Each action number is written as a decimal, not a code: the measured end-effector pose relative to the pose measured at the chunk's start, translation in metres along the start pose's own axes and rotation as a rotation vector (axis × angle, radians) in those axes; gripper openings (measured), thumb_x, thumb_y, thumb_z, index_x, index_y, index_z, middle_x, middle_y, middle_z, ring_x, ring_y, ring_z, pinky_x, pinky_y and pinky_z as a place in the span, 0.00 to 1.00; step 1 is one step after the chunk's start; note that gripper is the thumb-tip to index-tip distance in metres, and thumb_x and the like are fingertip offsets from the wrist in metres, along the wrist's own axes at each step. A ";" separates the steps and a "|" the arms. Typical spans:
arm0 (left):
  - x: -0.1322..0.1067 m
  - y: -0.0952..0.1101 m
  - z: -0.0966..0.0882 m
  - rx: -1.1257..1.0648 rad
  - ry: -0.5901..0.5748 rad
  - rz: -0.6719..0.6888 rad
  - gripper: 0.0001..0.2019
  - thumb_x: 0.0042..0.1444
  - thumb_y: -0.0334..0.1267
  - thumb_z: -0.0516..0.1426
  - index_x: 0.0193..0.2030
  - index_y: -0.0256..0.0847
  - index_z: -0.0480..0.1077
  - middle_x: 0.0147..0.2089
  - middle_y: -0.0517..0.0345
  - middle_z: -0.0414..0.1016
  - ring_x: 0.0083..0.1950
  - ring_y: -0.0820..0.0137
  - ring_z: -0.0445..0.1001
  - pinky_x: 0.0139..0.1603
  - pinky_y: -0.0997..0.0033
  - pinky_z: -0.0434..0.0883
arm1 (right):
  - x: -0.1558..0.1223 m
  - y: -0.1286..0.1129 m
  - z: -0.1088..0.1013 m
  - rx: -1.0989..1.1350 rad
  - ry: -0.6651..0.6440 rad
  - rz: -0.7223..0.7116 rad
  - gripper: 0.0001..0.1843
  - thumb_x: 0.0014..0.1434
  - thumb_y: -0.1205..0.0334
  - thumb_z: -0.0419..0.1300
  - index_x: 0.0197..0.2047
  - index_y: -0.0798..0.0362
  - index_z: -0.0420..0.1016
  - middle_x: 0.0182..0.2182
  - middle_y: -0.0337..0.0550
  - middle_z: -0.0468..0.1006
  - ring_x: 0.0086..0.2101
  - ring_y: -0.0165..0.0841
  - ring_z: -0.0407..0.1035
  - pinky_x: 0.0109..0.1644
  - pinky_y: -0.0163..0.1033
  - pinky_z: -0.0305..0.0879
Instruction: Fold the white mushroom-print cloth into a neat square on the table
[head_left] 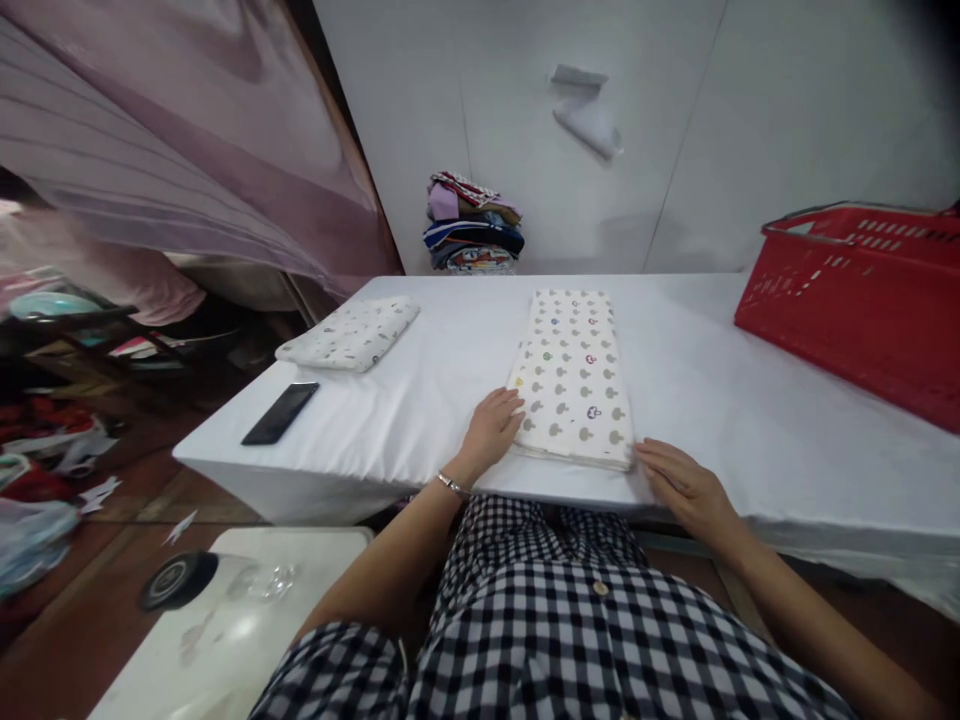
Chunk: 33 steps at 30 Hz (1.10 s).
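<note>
A white cloth (574, 375) with grey mushroom-like prints and a few coloured ones lies folded into a long rectangle on the white-covered table (442, 390). My left hand (493, 428) rests at its lower left edge, fingers stretched out and touching the cloth. At the lower right corner is my right hand (686, 488), its fingers extended and flat, close against the edge. Neither hand grips anything. Another folded white cloth (352, 335) with small prints lies on the table's left side.
A black phone (280, 413) lies near the table's left front. At the right stands a red plastic basket (855, 300). Folded clothes (474, 228) are stacked by the back wall. A pink curtain (247, 130) hangs at left, and a white stool (247, 610) stands below.
</note>
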<state>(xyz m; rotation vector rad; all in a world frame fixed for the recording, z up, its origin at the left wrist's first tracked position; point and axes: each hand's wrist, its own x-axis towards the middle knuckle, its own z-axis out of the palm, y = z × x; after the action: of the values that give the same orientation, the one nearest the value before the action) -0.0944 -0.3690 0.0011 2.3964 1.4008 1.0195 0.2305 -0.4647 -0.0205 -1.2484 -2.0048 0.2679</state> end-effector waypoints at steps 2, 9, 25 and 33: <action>-0.007 0.000 -0.005 -0.036 -0.005 0.112 0.11 0.60 0.36 0.53 0.47 0.40 0.73 0.54 0.52 0.73 0.59 0.64 0.66 0.60 0.55 0.64 | 0.003 -0.002 0.003 -0.025 0.021 -0.059 0.15 0.64 0.58 0.50 0.50 0.47 0.74 0.50 0.43 0.75 0.53 0.39 0.66 0.59 0.52 0.63; -0.030 -0.006 -0.012 -0.002 -0.182 0.220 0.15 0.61 0.33 0.50 0.53 0.41 0.69 0.54 0.53 0.73 0.58 0.66 0.68 0.60 0.55 0.65 | 0.007 -0.002 0.015 -0.139 -0.090 -0.146 0.19 0.62 0.61 0.51 0.55 0.48 0.70 0.53 0.47 0.72 0.54 0.41 0.65 0.57 0.53 0.65; -0.030 -0.018 -0.027 0.050 -0.359 0.310 0.36 0.43 0.20 0.49 0.63 0.42 0.58 0.65 0.55 0.61 0.67 0.66 0.54 0.66 0.54 0.57 | 0.013 0.014 0.010 -0.121 -0.196 -0.051 0.22 0.62 0.65 0.48 0.58 0.46 0.68 0.58 0.44 0.68 0.57 0.37 0.61 0.60 0.49 0.62; -0.027 -0.030 -0.031 0.150 -0.292 0.345 0.31 0.48 0.22 0.49 0.61 0.40 0.61 0.63 0.50 0.63 0.66 0.63 0.57 0.63 0.54 0.61 | 0.014 0.028 0.012 -0.191 -0.211 -0.055 0.24 0.62 0.66 0.46 0.60 0.46 0.66 0.60 0.44 0.64 0.60 0.38 0.57 0.62 0.51 0.58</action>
<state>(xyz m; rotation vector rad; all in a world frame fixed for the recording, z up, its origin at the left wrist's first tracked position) -0.1440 -0.3807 -0.0022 2.8243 1.0204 0.6056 0.2379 -0.4361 -0.0367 -1.3256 -2.2861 0.1911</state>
